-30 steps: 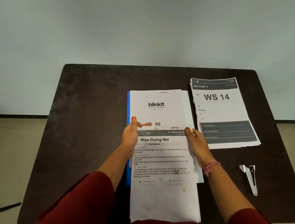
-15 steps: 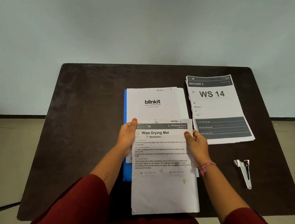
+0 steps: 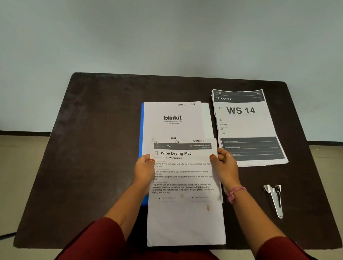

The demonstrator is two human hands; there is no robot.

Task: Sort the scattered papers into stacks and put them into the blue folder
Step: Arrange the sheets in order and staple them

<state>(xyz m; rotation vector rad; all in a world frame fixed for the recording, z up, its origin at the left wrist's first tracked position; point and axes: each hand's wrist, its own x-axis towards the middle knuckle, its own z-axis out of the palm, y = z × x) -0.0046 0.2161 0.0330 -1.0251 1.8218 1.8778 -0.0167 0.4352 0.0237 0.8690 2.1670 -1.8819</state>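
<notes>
I've got the floppy, light paper stack (image 3: 186,189) pinched at both side edges, left hand (image 3: 144,170) and right hand (image 3: 224,168), over the blue folder (image 3: 142,130).

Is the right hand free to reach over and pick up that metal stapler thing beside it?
Probably not yet. The right hand grips the edge of the Wipe Drying Mat stack, shared with the left hand. The metal tool lies unobstructed on the table, so only letting go stands in the way.

dark red sleeves (image 3: 92,244), pink wrist thread (image 3: 235,193), orange-red nail polish, finger ring.
</notes>
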